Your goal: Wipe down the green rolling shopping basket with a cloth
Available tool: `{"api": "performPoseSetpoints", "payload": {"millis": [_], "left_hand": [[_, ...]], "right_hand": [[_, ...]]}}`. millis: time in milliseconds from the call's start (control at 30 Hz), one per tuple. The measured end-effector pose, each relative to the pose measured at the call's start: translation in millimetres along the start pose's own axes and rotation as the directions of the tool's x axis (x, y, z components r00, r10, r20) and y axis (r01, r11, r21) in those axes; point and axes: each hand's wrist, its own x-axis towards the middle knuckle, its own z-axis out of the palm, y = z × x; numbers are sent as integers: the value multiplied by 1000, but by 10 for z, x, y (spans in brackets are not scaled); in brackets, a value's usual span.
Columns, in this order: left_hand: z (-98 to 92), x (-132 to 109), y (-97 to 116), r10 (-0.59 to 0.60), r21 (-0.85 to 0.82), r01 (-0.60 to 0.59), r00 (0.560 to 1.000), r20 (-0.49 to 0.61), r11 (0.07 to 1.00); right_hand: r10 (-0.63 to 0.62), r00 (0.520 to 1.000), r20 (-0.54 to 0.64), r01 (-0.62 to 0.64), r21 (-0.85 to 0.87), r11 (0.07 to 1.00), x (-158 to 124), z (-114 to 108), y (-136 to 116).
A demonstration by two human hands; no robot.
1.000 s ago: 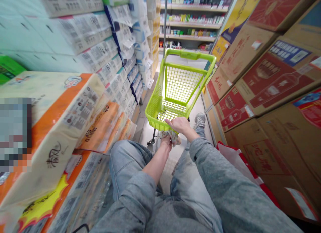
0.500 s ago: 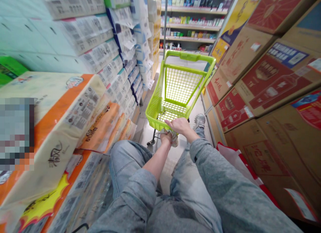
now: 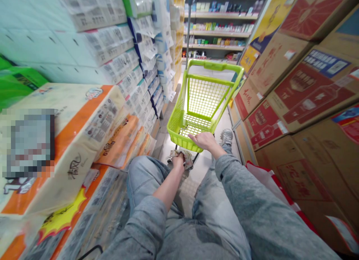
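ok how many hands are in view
2: the right hand at the near rim of the lime-green shopping cart, and the left hand below it, gripping a crumpled cloth.

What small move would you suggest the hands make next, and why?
Perhaps raise the left hand with its cloth to the near end of the green cart, since the right hand rests there and the cloth appears lower.
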Motion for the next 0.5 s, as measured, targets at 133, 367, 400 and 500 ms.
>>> {"api": "performPoseSetpoints", "payload": {"millis": [133,367,400,500], "left_hand": [[84,-9,103,-41,-24,40,998,-42,999],[366,-33,261,-87,-66,86,996,-4,994],[374,-64,276,-85,-76,86,996,10,993],[365,-171,322,-62,-117,67,997,45,991]], "right_hand": [[7,1000,3,-7,-3,1000,-33,9,5],[-20,999,-29,20,-7,1000,-96,22,74],[-21,999,-27,21,-8,1000,-107,20,94],[-20,1000,-20,20,-2,1000,-148,16,160]]}}
